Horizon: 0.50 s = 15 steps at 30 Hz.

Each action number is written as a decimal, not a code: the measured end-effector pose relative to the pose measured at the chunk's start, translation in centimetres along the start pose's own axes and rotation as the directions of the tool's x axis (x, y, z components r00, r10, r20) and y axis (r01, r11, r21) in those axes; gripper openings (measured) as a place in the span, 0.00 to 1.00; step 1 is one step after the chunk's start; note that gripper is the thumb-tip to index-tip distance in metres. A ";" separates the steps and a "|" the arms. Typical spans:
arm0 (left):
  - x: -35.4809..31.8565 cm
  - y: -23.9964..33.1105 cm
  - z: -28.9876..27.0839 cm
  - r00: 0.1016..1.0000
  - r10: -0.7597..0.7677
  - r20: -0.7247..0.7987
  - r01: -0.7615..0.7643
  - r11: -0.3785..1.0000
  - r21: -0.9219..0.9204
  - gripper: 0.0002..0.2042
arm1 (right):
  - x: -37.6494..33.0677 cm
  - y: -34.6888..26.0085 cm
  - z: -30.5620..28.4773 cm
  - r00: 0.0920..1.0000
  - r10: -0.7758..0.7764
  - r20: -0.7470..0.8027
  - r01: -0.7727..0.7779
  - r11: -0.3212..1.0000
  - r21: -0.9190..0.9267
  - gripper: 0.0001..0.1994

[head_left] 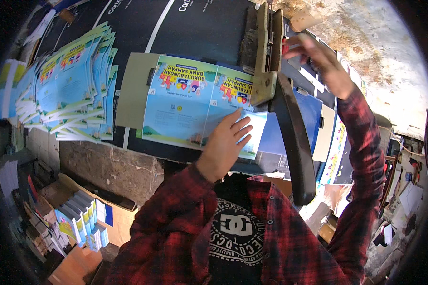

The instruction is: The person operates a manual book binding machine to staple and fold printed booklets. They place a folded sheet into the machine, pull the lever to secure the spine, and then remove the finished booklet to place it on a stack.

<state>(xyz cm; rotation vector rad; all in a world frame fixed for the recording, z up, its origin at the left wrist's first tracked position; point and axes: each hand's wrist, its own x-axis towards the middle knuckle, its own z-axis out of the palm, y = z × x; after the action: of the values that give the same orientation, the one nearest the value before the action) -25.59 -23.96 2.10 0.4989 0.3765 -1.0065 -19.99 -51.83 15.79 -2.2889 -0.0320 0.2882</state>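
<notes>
A printed sheet (173,116) lies partly beneath the black-handled press (295,142); left hand (226,142) over it, empty, fingers spread; right hand (324,61) blurred, grip unclear. Similar sheets (64,88) lie piled left; whether finished, indeterminable.

The work table (214,33) has a black covering crossed by white lines. On it stands a metal lever machine (266,61) with a long dark handle. Left of the machine, a blue-and-green printed sheet (171,123) partly covers a beige board (131,85); well left of it, printed covers (69,76) overlap in a loose pile. Right of the machine lie a blue panel (308,116) and a second beige board (324,130).
</notes>
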 end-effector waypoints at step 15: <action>3.8 -4.6 1.1 0.965 0.238 -0.106 -0.234 0.971 0.046 0.34 | -30.5 5.0 6.5 0.826 0.203 -0.526 0.037 0.911 0.410 0.30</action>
<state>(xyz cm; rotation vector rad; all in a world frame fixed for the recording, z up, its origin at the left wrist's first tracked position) -27.68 -29.31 0.01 0.6165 0.3896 -0.7569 -51.49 -53.95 13.85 -1.8754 0.4012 -0.3238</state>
